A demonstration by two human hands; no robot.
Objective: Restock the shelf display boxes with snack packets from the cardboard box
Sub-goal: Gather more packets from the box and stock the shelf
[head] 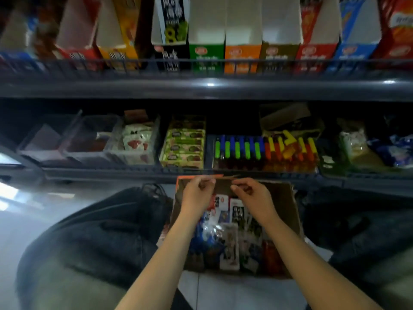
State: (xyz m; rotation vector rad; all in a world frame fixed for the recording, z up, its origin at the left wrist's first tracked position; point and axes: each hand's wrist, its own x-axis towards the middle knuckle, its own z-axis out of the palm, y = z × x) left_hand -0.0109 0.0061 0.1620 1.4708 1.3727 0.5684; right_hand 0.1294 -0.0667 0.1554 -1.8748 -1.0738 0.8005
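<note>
Snack packets [232,240] in cardboard box [288,204] beneath both hands, left [196,193] and right [252,195] pinching its far flap [223,185]

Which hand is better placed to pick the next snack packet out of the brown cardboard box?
Probably the right hand. It hovers directly above the upright white and black snack packets in the brown cardboard box. The left hand sits nearer the box's far left corner. Both have curled fingertips; the blur hides any hold.
</note>
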